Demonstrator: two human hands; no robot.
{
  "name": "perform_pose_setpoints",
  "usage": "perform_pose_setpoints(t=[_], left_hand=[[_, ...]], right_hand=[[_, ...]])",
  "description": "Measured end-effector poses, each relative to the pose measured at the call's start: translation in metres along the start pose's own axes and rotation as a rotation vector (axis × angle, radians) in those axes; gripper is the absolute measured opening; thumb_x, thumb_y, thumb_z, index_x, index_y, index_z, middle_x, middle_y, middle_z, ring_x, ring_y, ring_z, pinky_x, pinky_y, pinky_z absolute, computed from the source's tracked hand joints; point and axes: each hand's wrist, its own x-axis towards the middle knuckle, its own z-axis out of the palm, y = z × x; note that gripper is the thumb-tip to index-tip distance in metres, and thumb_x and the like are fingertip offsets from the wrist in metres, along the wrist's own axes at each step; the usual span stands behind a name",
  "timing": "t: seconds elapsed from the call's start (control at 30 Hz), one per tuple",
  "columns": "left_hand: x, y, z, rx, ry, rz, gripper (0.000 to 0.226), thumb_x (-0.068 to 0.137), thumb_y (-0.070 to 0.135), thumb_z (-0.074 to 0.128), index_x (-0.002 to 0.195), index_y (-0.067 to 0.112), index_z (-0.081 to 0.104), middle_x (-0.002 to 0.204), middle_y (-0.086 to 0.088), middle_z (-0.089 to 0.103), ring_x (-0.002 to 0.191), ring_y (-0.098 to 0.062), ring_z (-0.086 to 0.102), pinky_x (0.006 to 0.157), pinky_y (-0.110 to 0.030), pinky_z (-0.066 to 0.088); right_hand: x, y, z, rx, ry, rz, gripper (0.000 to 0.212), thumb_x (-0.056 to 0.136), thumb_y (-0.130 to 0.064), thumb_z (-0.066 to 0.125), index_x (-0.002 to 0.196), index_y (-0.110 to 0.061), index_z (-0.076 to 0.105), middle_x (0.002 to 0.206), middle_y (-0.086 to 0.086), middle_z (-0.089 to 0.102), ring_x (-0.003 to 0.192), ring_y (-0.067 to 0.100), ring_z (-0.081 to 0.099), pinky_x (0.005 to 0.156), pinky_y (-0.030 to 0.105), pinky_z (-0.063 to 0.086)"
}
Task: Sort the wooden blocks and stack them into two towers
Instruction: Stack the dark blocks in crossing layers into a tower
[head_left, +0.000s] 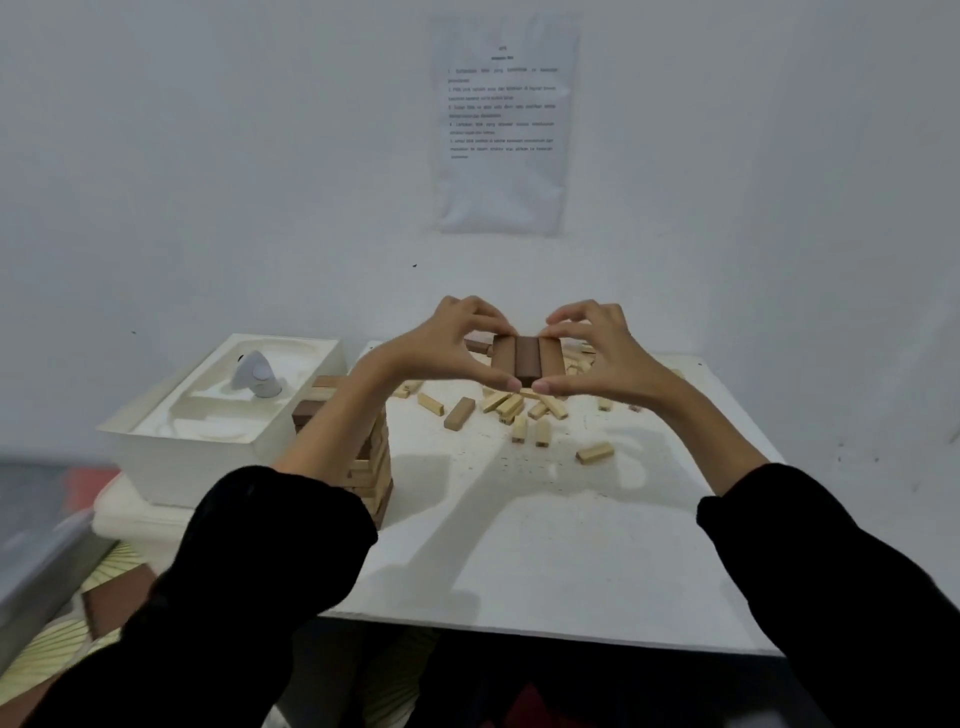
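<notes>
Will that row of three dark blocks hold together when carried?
Probably only while squeezed: the dark blocks are separate pieces, pinched between left hand and right hand. Stiff, likely light; the middle one could slip out.

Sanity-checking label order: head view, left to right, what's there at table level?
White moulded tray → grey rounded object in it → stacked tower of pale and brown wooden blocks → left hand → row of three dark brown wooden blocks pinched by both hands → right hand.
</notes>
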Motion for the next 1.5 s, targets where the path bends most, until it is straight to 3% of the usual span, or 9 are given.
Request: perform_pose_setpoints(t=[0.07,0.2,0.47,0.6,0.77,1.0,1.27,1.5], left_hand=[[-0.008,-0.005,-0.017,0.037,-0.014,-0.018,0.078,0.048,0.071,0.068,0.117,0.036,0.058,0.127,0.011,0.044,0.120,-0.008,0.030,0.101,-0.027,0.032],[-0.031,-0.020,-0.044,0.050,-0.038,-0.043,0.082,0.045,0.072,0.061,0.118,0.035,0.056,0.123,0.015,0.042,0.114,-0.002,0.032,0.090,-0.014,0.029],[-0.077,-0.064,-0.076,0.057,-0.082,-0.187,0.079,0.046,0.069,0.063,0.118,0.037,0.055,0.130,0.012,0.043,0.122,-0.005,0.035,0.100,-0.023,0.027],[-0.094,-0.082,-0.083,0.038,-0.086,-0.227,0.081,0.046,0.067,0.065,0.120,0.034,0.056,0.129,0.013,0.044,0.121,-0.004,0.037,0.097,-0.020,0.028],[-0.105,-0.096,-0.079,-0.020,-0.103,-0.261,0.079,0.044,0.066,0.066,0.117,0.038,0.055,0.129,0.016,0.044,0.120,-0.001,0.036,0.092,-0.012,0.030],[-0.109,-0.107,-0.074,-0.045,-0.115,-0.269,0.069,0.045,0.066,0.069,0.110,0.046,0.054,0.126,0.021,0.045,0.124,-0.004,0.039,0.104,-0.022,0.029],[-0.111,-0.112,-0.072,-0.046,-0.142,-0.290,0.083,0.038,0.076,0.073,0.112,0.046,0.052,0.128,0.019,0.045,0.128,-0.007,0.036,0.109,-0.032,0.031],[-0.114,-0.112,-0.071,-0.051,-0.129,-0.308,0.086,0.043,0.070,0.073,0.121,0.039,0.052,0.130,0.018,0.046,0.129,-0.004,0.036,0.112,-0.034,0.030]], right_hand=[[0.009,-0.014,0.005,-0.010,0.001,-0.014,0.070,0.058,-0.059,0.073,0.118,-0.025,0.060,0.122,-0.014,0.040,0.125,0.007,0.024,0.107,0.032,0.026],[0.029,-0.042,0.025,-0.037,0.006,-0.057,0.061,0.065,-0.051,0.078,0.117,-0.023,0.061,0.124,-0.011,0.043,0.126,0.010,0.026,0.105,0.031,0.026],[0.062,-0.081,0.081,-0.055,-0.040,-0.093,0.064,0.064,-0.058,0.075,0.118,-0.025,0.062,0.124,-0.009,0.045,0.124,0.013,0.028,0.104,0.038,0.033],[0.070,-0.091,0.102,-0.043,-0.075,-0.113,0.062,0.064,-0.058,0.075,0.116,-0.027,0.063,0.125,-0.010,0.046,0.124,0.012,0.027,0.096,0.029,0.025],[0.072,-0.097,0.117,-0.070,-0.099,-0.099,0.060,0.064,-0.059,0.075,0.114,-0.027,0.064,0.126,-0.009,0.046,0.123,0.012,0.028,0.101,0.034,0.028],[0.070,-0.097,0.124,-0.089,-0.112,-0.091,0.061,0.064,-0.060,0.074,0.114,-0.026,0.064,0.127,-0.009,0.046,0.124,0.012,0.027,0.099,0.032,0.024],[0.068,-0.100,0.127,-0.096,-0.128,-0.083,0.063,0.065,-0.060,0.073,0.118,-0.028,0.060,0.128,-0.009,0.045,0.125,0.013,0.027,0.093,0.029,0.019],[0.066,-0.100,0.128,-0.094,-0.140,-0.047,0.067,0.066,-0.061,0.072,0.123,-0.029,0.056,0.131,-0.007,0.044,0.126,0.014,0.027,0.092,0.031,0.019]])
